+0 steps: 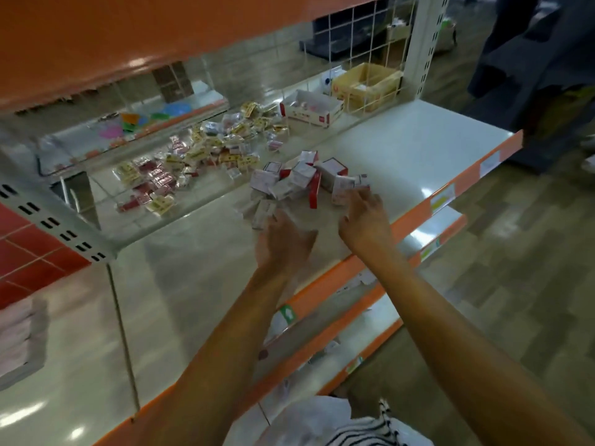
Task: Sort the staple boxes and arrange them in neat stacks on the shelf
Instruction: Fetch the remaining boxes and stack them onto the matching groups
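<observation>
A loose heap of small white and red staple boxes (299, 178) lies on the cream shelf (418, 146), near its middle. My left hand (283, 239) reaches into the heap's near left side, fingertips on a few white boxes (260, 210). My right hand (367, 217) is at the heap's right end, fingers against a white box (343, 188). Motion blur hides whether either hand grips a box.
Behind a wire divider, the neighbouring shelf holds a pile of small packets (206, 152), an open white tray box (310, 109) and a yellow carton (367, 85). An orange shelf (128, 37) hangs overhead. Lower shelves with orange edges (354, 304) sit below.
</observation>
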### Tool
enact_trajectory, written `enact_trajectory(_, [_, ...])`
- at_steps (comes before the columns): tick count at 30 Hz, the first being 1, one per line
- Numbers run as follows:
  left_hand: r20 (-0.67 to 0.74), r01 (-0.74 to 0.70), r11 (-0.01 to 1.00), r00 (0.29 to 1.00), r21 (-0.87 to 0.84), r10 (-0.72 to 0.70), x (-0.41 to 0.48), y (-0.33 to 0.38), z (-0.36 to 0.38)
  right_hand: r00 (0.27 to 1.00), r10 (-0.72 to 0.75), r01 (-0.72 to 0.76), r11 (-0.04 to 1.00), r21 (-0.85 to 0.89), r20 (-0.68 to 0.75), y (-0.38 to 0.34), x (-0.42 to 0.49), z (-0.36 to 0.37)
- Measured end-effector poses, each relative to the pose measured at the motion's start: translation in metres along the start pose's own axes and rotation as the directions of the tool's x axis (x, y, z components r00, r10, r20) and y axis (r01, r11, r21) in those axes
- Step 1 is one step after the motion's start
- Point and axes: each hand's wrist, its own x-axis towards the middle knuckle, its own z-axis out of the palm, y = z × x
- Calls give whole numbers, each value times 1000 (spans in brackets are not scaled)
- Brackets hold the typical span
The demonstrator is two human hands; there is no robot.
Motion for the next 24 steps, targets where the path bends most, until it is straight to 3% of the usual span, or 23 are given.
enact_trajectory(3, [17, 58, 998, 998, 37, -59, 18, 0, 8, 997, 3, -1, 1000, 30, -81, 8, 22, -1])
enact_trajectory(5, [3, 78, 993, 997, 83, -79, 30, -2, 12, 999, 14, -12, 999, -38, 41, 11, 36, -2])
enact_trajectory(9, [-36, 38, 980, 999, 196, -32, 39, 1, 18, 967, -127, 154, 982, -108, 219, 22, 58, 1])
enact_trajectory(11, [-46, 4, 986, 999, 165, 3, 39, 1, 19, 954, -157, 193, 973, -124, 255, 29, 61, 3])
enact_trajectory(15, [-39, -73, 983, 996, 169, 80, 37, -5, 14, 964, -89, 115, 989, -92, 250, 42, 63, 0])
enact_trajectory(24, [-101, -3, 1000, 995, 19, 5, 5, -3, 9, 920, -127, 101, 991, 90, 370, 58, 52, -2])
